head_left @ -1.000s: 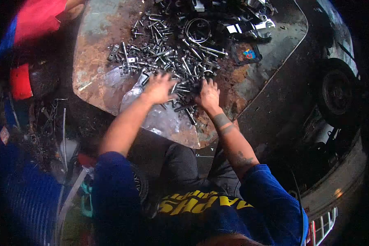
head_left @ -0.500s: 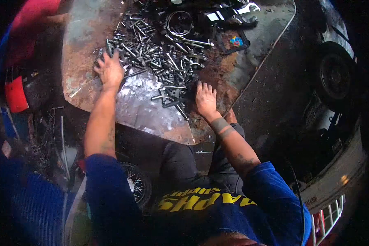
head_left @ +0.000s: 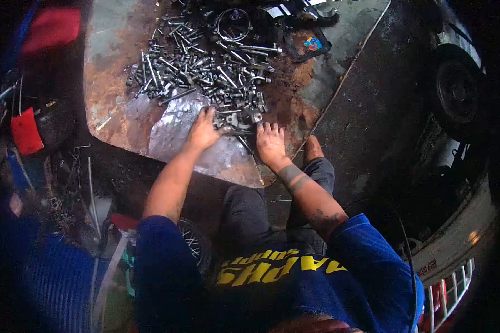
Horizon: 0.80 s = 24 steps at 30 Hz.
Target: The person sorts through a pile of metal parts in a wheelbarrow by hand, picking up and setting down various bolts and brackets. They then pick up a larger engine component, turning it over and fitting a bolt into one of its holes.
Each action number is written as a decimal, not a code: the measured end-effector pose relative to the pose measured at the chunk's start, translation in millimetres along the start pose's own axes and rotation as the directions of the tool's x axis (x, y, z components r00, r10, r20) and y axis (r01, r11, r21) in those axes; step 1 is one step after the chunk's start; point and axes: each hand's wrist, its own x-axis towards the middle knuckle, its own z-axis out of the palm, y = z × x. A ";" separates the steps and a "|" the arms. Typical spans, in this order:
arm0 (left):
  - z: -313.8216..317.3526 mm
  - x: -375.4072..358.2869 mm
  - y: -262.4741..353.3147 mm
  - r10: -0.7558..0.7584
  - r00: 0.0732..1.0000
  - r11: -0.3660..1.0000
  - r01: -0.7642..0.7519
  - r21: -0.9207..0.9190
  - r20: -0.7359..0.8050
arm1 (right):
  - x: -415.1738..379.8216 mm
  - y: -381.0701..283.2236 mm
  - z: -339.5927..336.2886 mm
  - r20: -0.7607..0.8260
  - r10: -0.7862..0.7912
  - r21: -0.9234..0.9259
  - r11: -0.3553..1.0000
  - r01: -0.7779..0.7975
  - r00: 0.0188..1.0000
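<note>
A spread heap of bolts (head_left: 197, 69) and other small metal parts lies on a rusty metal sheet (head_left: 116, 119). My left hand (head_left: 204, 133) is at the near left side of a smaller cluster of metal parts (head_left: 236, 117), thumb and fingers apart around its edge. On the right side of that cluster rests my right hand (head_left: 271, 145), its fingers extended and slightly bent, the tips beside the parts. Nothing shows lifted in either hand; what lies under the fingertips is partly hidden. A thin rod (head_left: 245, 145) sticks out between the hands towards me.
Behind the heap lie a coiled wire ring (head_left: 233, 25) and a small dark tray (head_left: 309, 44) with a colourful sticker. Wrenches (head_left: 294, 8) are at the far edge. A wheel (head_left: 456, 91) stands on the right, and a red piece (head_left: 26, 132) is at the left.
My left hand has moved right and towards me, from the heap's left edge to the smaller cluster. My right hand has shifted slightly nearer to me. The view has shifted a little.
</note>
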 end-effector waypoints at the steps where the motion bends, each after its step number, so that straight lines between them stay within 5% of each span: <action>1: 0.8 1.5 -7.4 -0.052 0.998 0.993 0.054 -0.103 0.028 | 1.3 -3.0 -1.0 0.001 0.000 0.007 1.000 0.000 1.000; 3: -3.8 -0.7 -7.1 -0.105 0.994 0.990 0.106 -0.095 0.016 | 6.0 -11.6 -8.6 -0.004 0.117 0.143 0.983 -0.115 0.993; 4: -1.6 -0.2 -6.5 -0.113 0.993 0.993 0.114 -0.043 0.027 | 13.7 -12.3 -13.2 0.166 0.186 0.187 0.958 -0.216 0.968; 5: 0.3 0.9 -6.7 -0.121 0.992 0.993 0.121 0.012 0.039 | 16.5 -13.1 -19.7 0.167 0.182 0.188 0.959 -0.212 0.969; 7: 3.1 0.0 -8.0 -0.072 0.997 0.997 0.072 0.038 -0.003 | 18.5 -17.2 -27.7 0.142 0.394 0.424 0.805 -0.416 0.908; 8: -1.6 1.5 -4.5 -0.090 0.992 0.993 0.083 0.086 0.090 | 17.1 -16.9 -26.4 -0.031 0.451 0.523 0.768 -0.370 0.892; 9: -3.8 1.1 -2.5 -0.112 0.976 0.987 0.088 0.135 0.189 | 17.9 -14.1 -16.5 -0.034 0.448 0.522 0.770 -0.367 0.893; 11: -6.9 -4.3 0.3 -0.099 0.982 0.978 0.067 0.199 0.159 | 17.3 -7.8 1.9 -0.081 0.548 0.943 0.312 -0.114 0.832; 12: -21.2 -11.5 9.4 -0.128 0.960 0.975 0.076 0.207 0.250 | 15.2 -10.3 -9.6 0.063 0.591 0.998 -0.038 -0.050 0.804; 13: -29.4 -17.2 14.9 -0.156 0.929 0.972 0.085 0.217 0.336 | 9.1 -11.0 -21.8 0.299 0.512 0.873 -0.487 -0.015 0.805; 15: -23.8 -30.8 8.4 -0.137 0.961 0.971 0.081 0.227 0.240 | -6.0 -5.9 -22.5 0.406 0.336 0.697 -0.715 -0.050 0.850; 16: -26.2 -37.4 7.9 -0.148 0.973 0.985 0.129 0.116 0.176 | -13.3 -3.5 -20.3 0.407 0.340 0.697 -0.716 -0.047 0.848; 17: -30.1 -41.8 9.4 -0.166 0.980 0.986 0.167 0.002 0.107 | -17.6 -1.9 -15.9 0.476 0.143 0.591 -0.783 -0.195 0.868; 18: -39.4 -48.8 20.6 -0.163 0.981 0.987 0.163 0.007 0.107 | -21.8 -1.9 -14.9 0.520 -0.065 0.470 -0.811 -0.348 0.852; 20: -57.6 -66.7 51.4 -0.062 0.981 0.924 0.127 -0.360 0.186 | -32.0 -1.5 -16.4 0.475 -0.194 0.409 -0.815 -0.410 0.859; 21: -62.9 -74.4 67.3 -0.055 0.964 0.975 0.108 -0.196 0.260 | -32.0 -2.3 -26.1 0.415 -0.315 0.357 -0.806 -0.472 0.853; 23: -24.1 -76.3 57.9 0.311 0.944 0.943 -0.294 -0.156 0.106 | -38.2 0.7 -32.1 0.406 -0.361 0.240 -0.844 -0.479 0.840; 24: -18.1 -67.9 57.7 0.314 0.944 0.942 -0.296 -0.158 0.101 | -41.9 8.9 -26.0 0.348 -0.359 0.317 -0.824 -0.470 0.866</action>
